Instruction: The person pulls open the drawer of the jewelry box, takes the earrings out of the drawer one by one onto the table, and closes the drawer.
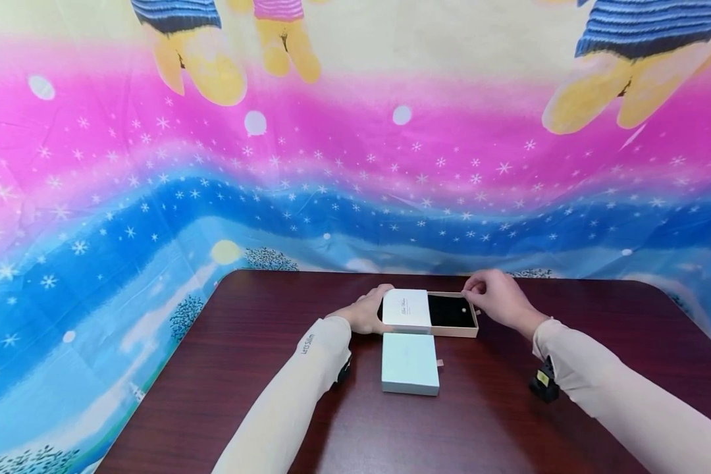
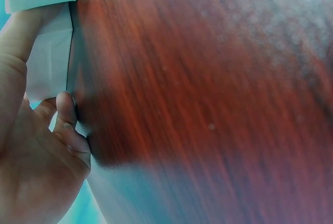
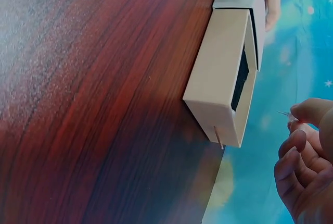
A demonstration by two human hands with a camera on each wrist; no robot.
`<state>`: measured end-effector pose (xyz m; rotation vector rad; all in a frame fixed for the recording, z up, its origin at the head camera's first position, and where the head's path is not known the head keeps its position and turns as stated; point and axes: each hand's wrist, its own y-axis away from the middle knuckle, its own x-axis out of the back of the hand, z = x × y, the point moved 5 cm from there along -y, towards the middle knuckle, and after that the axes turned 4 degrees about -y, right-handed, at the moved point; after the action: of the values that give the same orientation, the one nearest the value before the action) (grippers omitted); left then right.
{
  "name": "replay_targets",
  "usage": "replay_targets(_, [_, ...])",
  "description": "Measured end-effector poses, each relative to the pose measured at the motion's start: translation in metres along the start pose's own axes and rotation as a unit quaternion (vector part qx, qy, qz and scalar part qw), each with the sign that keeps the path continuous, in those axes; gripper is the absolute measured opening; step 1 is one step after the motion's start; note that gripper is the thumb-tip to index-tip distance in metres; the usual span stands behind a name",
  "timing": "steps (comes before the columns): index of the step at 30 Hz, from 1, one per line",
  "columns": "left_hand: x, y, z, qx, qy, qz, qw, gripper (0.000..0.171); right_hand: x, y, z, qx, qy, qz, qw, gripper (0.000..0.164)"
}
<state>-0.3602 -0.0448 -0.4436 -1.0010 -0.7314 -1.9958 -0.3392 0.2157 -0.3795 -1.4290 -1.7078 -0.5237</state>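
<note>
While the left hand (image 1: 364, 315) gripped the white box (image 1: 405, 309) on the bench (image 1: 498, 421), its drawer (image 1: 453, 332) already partly out, one bead (image 1: 464, 309) inside, the right hand (image 1: 500, 299) pinched a pin (image 3: 284, 113), the blue box (image 1: 410, 362) closed.

Head view: print (image 1: 405, 308) on white box (image 1: 395, 319) illegible; bench (image 1: 480, 421) cut off at six o'clock. Right wrist view: blue box (image 1: 410, 362) cut at twelve; thin piece (image 3: 282, 113) in right fingers (image 3: 310, 111) too small to tell.

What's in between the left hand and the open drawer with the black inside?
The white sleeve of the box lies between the left hand and the open part of the drawer. The head view shows it.
</note>
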Motion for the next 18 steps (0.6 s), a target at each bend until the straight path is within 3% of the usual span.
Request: replay_targets(18, [-0.001,-0.002,-0.002,-0.002,0.004,-0.004,1.0000,0.091,0.012,0.003,0.020,-0.017,0.008,0.013,1.000,0.014])
